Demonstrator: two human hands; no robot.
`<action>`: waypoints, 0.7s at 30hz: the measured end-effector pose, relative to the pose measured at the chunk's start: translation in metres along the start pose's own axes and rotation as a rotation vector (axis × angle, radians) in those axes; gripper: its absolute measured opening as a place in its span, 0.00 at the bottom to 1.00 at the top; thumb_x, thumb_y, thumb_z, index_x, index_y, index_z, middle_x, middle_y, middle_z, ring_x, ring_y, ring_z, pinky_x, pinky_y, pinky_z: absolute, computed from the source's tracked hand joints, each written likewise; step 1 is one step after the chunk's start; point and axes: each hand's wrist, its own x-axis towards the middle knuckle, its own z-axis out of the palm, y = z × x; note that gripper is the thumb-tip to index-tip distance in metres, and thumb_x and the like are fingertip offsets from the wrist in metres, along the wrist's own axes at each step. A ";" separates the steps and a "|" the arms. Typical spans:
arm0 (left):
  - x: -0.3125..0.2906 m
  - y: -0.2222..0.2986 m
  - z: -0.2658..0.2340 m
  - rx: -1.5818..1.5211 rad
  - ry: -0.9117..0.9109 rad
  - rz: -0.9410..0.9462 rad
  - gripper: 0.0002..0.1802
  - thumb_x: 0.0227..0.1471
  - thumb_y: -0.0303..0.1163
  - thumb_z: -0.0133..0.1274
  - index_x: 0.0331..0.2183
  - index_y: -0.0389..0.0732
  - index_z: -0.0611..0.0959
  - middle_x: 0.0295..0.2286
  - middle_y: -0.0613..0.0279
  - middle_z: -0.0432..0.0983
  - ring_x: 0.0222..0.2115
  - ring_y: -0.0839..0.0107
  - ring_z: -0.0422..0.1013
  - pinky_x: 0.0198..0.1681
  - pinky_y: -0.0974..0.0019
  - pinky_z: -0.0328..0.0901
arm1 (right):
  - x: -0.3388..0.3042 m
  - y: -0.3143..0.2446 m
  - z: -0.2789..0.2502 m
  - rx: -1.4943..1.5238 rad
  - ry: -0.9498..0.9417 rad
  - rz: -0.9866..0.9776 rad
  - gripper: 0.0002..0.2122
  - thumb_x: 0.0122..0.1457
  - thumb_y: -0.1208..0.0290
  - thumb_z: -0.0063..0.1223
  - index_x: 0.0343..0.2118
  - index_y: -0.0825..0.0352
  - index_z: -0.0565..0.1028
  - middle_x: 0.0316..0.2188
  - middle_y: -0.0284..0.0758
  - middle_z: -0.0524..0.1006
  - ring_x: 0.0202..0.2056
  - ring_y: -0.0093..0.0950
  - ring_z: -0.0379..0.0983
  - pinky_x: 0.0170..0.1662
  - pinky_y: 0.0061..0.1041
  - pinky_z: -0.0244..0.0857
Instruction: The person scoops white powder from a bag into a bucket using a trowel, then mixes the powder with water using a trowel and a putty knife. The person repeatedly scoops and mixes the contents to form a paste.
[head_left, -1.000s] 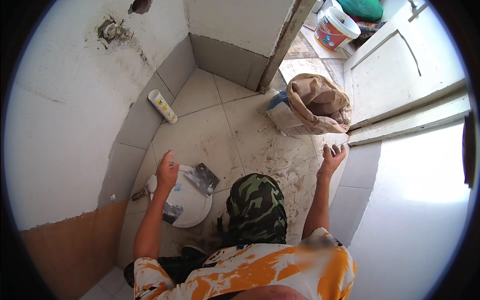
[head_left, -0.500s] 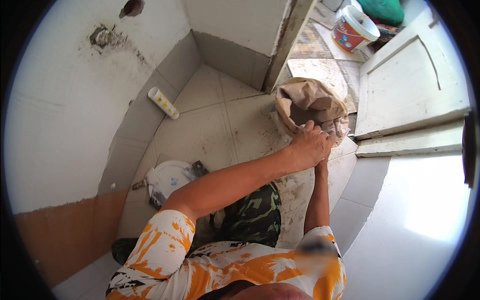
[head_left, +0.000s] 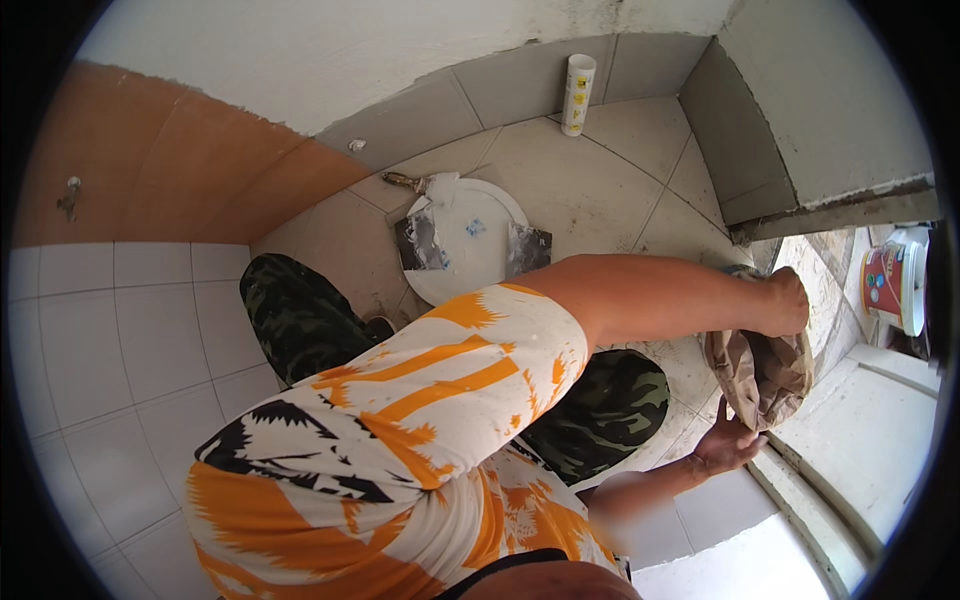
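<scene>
A brown paper sack [head_left: 740, 375] stands on the floor to my right, its crumpled mouth spread wide and shadowed inside. My left hand [head_left: 785, 303] reaches across and is closed on the far rim of the sack, knuckles up. Against the near side, my right hand [head_left: 728, 445] grips the lower edge of the rim, thumb raised along the paper. The left forearm hides part of the sack's far side. In front of me lies a round white lid [head_left: 482, 222] with blue specks, a putty-smeared scraper blade [head_left: 422, 240] and another dark blade [head_left: 528, 250] on it.
A white tube [head_left: 578, 95] stands on the floor tiles by the grey skirting. A wood-handled tool [head_left: 405, 181] rests at the lid's edge. Beyond the doorway sits a red-and-white bucket [head_left: 890, 285]. A white door [head_left: 850, 450] is close on the right, past the sack.
My view has turned right. My hands, close together on the sack's near rim before, are now apart: the left on the far rim, the right on the near side.
</scene>
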 end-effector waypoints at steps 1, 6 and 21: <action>-0.002 -0.002 -0.003 -0.060 0.063 -0.012 0.06 0.42 0.33 0.57 0.24 0.43 0.85 0.27 0.56 0.82 0.31 0.60 0.79 0.33 0.51 0.70 | 0.005 -0.012 0.029 0.032 0.239 0.037 0.28 0.61 0.60 0.47 0.58 0.76 0.65 0.56 0.48 0.69 0.59 0.40 0.63 0.61 0.45 0.58; -0.008 -0.033 -0.052 -0.259 0.380 -0.088 0.07 0.31 0.35 0.59 0.20 0.46 0.83 0.21 0.54 0.79 0.25 0.53 0.78 0.28 0.50 0.72 | 0.061 -0.014 0.015 -0.270 0.215 -0.064 0.25 0.53 0.72 0.54 0.53 0.79 0.68 0.49 0.49 0.72 0.49 0.40 0.72 0.54 0.37 0.68; -0.137 -0.099 -0.322 0.259 0.388 -0.226 0.18 0.43 0.40 0.63 0.32 0.35 0.86 0.34 0.45 0.82 0.38 0.54 0.79 0.44 0.56 0.73 | 0.114 -0.047 0.206 -0.123 0.033 0.022 0.16 0.55 0.75 0.52 0.46 0.76 0.74 0.42 0.45 0.78 0.44 0.40 0.76 0.49 0.41 0.71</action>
